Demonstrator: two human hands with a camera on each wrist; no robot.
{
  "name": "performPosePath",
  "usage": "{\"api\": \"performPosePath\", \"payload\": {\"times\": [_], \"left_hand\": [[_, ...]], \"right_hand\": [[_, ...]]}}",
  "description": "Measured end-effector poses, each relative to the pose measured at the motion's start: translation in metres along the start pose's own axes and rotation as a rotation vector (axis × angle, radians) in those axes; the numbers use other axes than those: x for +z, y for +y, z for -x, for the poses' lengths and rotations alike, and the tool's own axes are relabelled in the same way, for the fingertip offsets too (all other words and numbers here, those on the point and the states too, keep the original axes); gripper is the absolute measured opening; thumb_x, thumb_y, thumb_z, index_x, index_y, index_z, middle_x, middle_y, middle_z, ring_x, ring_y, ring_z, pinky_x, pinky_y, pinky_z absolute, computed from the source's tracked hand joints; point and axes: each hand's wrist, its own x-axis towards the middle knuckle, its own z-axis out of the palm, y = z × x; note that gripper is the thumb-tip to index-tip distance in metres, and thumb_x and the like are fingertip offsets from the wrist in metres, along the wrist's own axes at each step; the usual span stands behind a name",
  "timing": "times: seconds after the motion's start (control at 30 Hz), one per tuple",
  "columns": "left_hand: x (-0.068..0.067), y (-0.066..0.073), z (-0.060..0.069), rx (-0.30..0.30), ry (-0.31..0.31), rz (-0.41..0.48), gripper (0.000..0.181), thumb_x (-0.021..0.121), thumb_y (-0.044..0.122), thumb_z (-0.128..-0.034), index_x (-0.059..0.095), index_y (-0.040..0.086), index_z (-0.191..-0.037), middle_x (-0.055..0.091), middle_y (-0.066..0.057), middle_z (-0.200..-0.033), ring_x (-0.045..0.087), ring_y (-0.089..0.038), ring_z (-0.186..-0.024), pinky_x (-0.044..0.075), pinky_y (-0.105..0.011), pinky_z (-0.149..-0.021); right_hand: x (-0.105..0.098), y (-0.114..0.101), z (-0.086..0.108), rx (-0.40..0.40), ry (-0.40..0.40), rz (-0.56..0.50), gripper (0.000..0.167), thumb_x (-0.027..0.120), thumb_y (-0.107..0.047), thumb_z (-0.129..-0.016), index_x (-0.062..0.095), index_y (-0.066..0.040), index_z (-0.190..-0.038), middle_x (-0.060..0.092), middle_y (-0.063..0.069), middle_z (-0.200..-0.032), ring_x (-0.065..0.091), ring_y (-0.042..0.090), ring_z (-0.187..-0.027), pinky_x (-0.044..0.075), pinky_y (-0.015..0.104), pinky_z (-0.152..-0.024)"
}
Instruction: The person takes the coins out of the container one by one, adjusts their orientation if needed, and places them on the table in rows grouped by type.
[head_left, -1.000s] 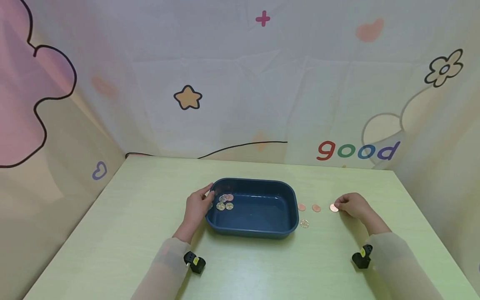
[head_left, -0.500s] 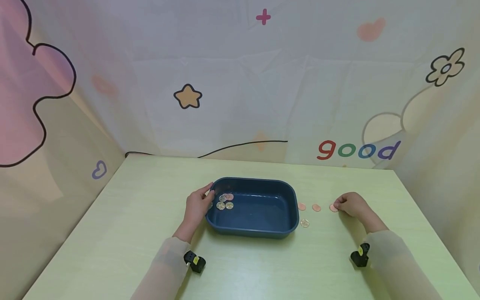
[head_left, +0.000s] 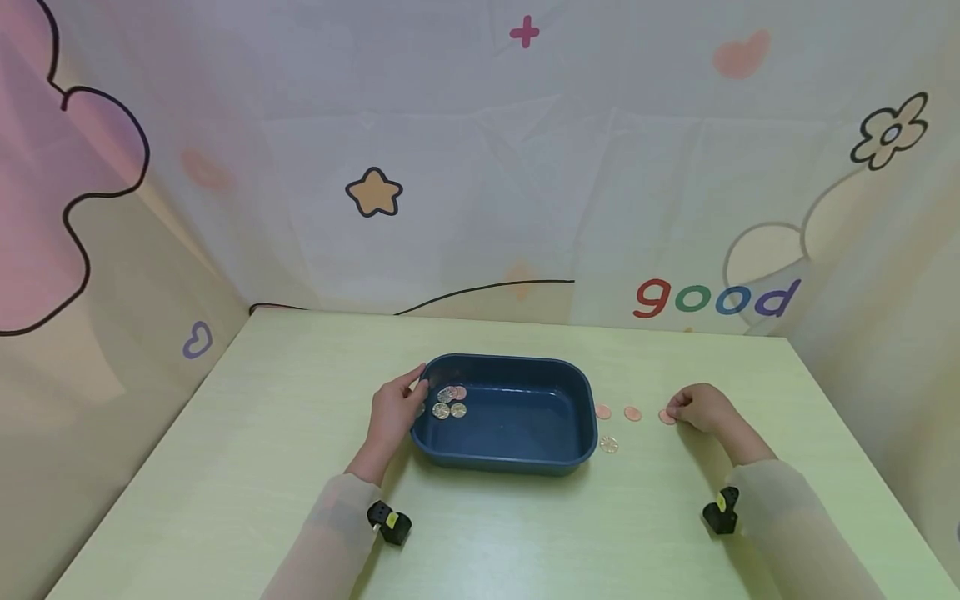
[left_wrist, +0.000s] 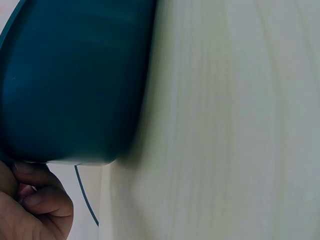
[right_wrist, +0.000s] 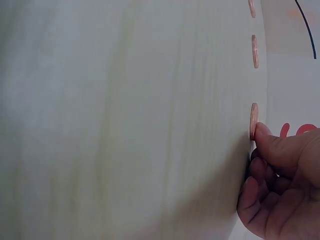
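- At the lower right of the head view, the right sleeve (head_left: 795, 517) sits a touch further left than a second ago; the left sleeve (head_left: 318, 537), lower left, has hardly stirred.
- Right of centre in the lower half, a gold coin (head_left: 609, 445) lies flat on the table (head_left: 525, 533), just beside the tray's lower right corner, unmoved.
- Low in the centre, the tray (head_left: 517, 429) has kept its place. At its left end the left hand (head_left: 393, 410) grips the rim with thumb and bent fingers, which I judge steadies it.
- Inside the tray, upper left, a cluster (head_left: 441, 411) of at least four coins looks the same as a second ago, so no gain there.
- Toward the right of the frame, the right hand (head_left: 701, 408) pinches, as it seems, the right edge of a copper coin (head_left: 664, 416). The right wrist view shows the thumb tip on it and the other fingers curled; whether the index tip meets its far side is hidden. It lies on the table where it did, so any lift is not yet made.
- Between that coin and the tray, two more copper coins (head_left: 633, 413) lie in a row, untouched.
- Across the upper frame, the backdrop (head_left: 465, 242) has risen very slightly along with everything else, probably a small head tilt.
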Motion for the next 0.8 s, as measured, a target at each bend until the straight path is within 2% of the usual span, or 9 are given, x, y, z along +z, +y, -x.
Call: {"api": "performPosePath", "payload": {"times": [0.23, 0.43, 0.53, 0.7, 0.8], "left_hand": [[0.000, 0.002, 0.001, -0.013, 0.000, 0.005, 0.041, 0.060, 0.018, -0.1022, 0.062, 0.006, -0.141, 0.041, 0.004, -0.059, 0.041, -0.009, -0.054, 0.035, -0.020, -0.052], [0.000, 0.001, 0.001, 0.003, -0.004, 0.005, 0.040, 0.059, 0.016, -0.1023, 0.062, 0.004, -0.140, 0.040, 0.005, -0.058, 0.041, -0.008, -0.054, 0.036, -0.020, -0.052], [0.001, 0.001, 0.001, -0.004, -0.006, 0.002, 0.039, 0.059, 0.016, -0.1024, 0.062, 0.005, -0.140, 0.040, 0.005, -0.057, 0.042, -0.008, -0.054, 0.036, -0.020, -0.052], [0.001, 0.000, 0.000, -0.010, -0.004, 0.003, 0.039, 0.059, 0.017, -0.1027, 0.062, 0.005, -0.140, 0.040, 0.005, -0.058, 0.042, -0.008, -0.055, 0.036, -0.020, -0.052], [0.001, -0.001, 0.000, -0.004, 0.001, 0.001, 0.039, 0.059, 0.016, -0.1026, 0.062, 0.005, -0.140, 0.039, 0.005, -0.057, 0.041, -0.008, -0.054, 0.035, -0.021, -0.052]], "right_hand": [[0.000, 0.001, 0.001, -0.034, 0.004, 0.008, 0.021, 0.065, -0.012, -0.099, 0.066, 0.009, -0.097, 0.063, 0.018, -0.092, 0.054, 0.027, -0.086, 0.042, 0.031, -0.075], [-0.008, 0.013, 0.004, 0.016, -0.090, -0.187, 0.030, 0.057, -0.014, -0.104, 0.060, 0.013, -0.118, 0.059, 0.009, -0.094, 0.052, 0.020, -0.087, 0.045, 0.028, -0.073], [-0.014, 0.018, 0.005, 0.024, -0.125, -0.226, 0.036, 0.054, -0.017, -0.106, 0.057, 0.012, -0.126, 0.058, 0.007, -0.096, 0.052, 0.019, -0.089, 0.047, 0.027, -0.074], [-0.025, 0.011, 0.008, 0.007, -0.120, -0.236, 0.041, 0.051, -0.022, -0.108, 0.053, 0.013, -0.130, 0.061, 0.019, -0.108, 0.059, 0.024, -0.098, 0.055, 0.031, -0.082], [-0.033, -0.004, 0.011, -0.046, -0.092, -0.228, 0.041, 0.049, -0.024, -0.109, 0.053, 0.012, -0.128, 0.061, 0.025, -0.114, 0.062, 0.028, -0.103, 0.056, 0.033, -0.085]]}}
